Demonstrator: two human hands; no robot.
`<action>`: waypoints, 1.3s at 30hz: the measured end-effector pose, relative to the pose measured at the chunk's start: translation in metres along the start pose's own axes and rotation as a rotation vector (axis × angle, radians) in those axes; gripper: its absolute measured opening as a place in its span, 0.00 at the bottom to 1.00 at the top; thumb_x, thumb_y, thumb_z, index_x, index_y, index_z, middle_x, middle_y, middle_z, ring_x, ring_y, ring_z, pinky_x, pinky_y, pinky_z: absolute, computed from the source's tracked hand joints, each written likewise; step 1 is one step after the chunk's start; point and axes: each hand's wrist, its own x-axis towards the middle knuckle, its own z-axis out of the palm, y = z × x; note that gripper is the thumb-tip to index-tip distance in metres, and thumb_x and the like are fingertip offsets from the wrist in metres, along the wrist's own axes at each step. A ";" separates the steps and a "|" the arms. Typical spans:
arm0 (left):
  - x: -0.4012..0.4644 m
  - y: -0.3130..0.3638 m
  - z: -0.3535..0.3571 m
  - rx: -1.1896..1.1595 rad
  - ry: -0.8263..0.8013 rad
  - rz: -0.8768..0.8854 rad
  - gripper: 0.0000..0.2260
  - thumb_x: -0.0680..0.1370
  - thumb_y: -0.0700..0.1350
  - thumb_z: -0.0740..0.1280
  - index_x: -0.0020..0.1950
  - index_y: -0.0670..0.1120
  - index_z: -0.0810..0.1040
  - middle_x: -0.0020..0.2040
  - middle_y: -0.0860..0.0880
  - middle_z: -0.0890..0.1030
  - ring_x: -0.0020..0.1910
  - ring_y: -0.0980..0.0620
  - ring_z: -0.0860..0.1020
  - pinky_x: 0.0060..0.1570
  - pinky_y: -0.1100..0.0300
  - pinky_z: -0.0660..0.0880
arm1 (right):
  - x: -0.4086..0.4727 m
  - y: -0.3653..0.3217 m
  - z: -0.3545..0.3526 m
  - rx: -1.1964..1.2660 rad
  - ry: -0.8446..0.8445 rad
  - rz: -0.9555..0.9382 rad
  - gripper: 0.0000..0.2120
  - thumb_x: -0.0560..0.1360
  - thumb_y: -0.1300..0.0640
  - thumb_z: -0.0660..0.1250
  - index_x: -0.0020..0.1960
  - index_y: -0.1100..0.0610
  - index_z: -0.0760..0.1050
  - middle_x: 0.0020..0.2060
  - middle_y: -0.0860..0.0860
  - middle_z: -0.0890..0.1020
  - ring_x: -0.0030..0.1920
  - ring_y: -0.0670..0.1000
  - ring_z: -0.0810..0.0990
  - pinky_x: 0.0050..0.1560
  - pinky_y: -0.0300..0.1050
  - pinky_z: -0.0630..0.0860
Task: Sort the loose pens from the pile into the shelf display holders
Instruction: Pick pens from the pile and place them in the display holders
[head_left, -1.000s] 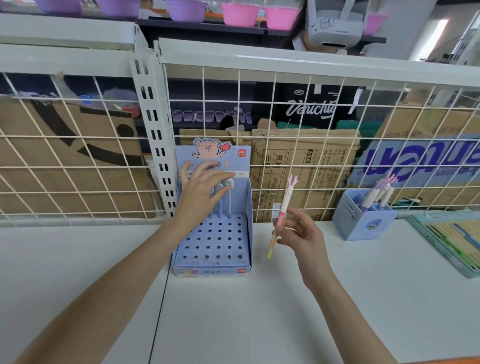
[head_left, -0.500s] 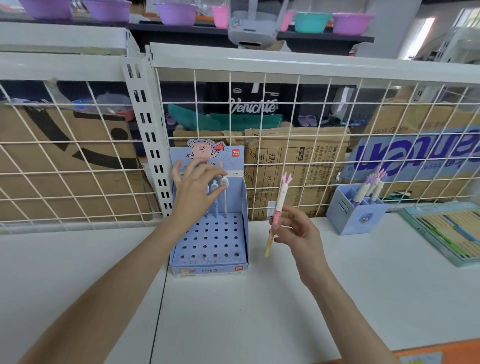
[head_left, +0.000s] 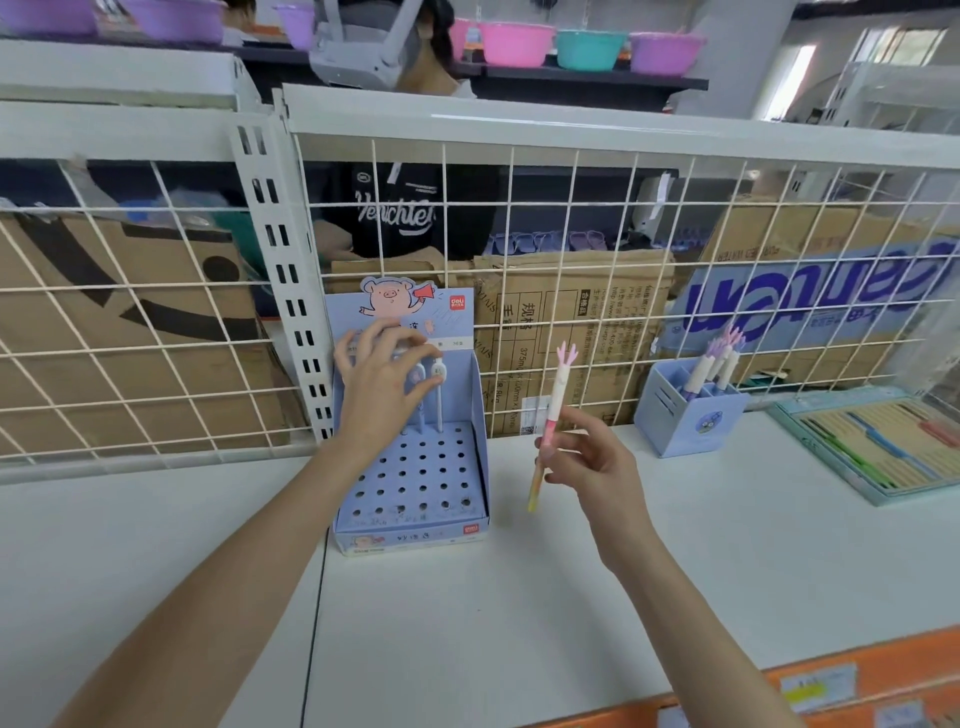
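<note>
Pen (head_left: 551, 415) pinched upright in right hand (head_left: 597, 462); left hand (head_left: 382, 392) grips pens (head_left: 438, 387) standing in holder (head_left: 415, 483).

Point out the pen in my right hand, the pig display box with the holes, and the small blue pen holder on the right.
pen (head_left: 555, 395), head view, on its pale upper barrel.
pig display box (head_left: 441, 470), head view, on its perforated floor.
blue pen holder (head_left: 691, 423), head view, on its front wall.
</note>
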 end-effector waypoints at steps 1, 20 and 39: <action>0.000 0.000 0.001 0.003 0.001 0.000 0.11 0.70 0.53 0.69 0.49 0.50 0.82 0.53 0.50 0.79 0.62 0.50 0.66 0.63 0.46 0.53 | -0.001 0.001 0.001 -0.004 0.002 0.002 0.18 0.72 0.71 0.66 0.58 0.56 0.77 0.41 0.55 0.81 0.41 0.48 0.80 0.38 0.37 0.77; -0.032 0.128 -0.007 -0.757 -0.243 -0.318 0.14 0.77 0.47 0.67 0.62 0.53 0.72 0.47 0.60 0.78 0.48 0.66 0.76 0.50 0.72 0.69 | 0.008 0.003 -0.039 -0.087 -0.056 0.009 0.20 0.71 0.73 0.63 0.52 0.50 0.76 0.39 0.55 0.81 0.39 0.49 0.79 0.38 0.36 0.76; -0.018 0.334 0.108 -0.906 -0.470 -0.664 0.07 0.73 0.38 0.72 0.43 0.51 0.80 0.37 0.52 0.84 0.39 0.58 0.80 0.46 0.71 0.73 | 0.110 -0.039 -0.257 -0.111 -0.213 -0.122 0.08 0.76 0.68 0.63 0.55 0.63 0.73 0.42 0.60 0.80 0.35 0.41 0.80 0.37 0.34 0.76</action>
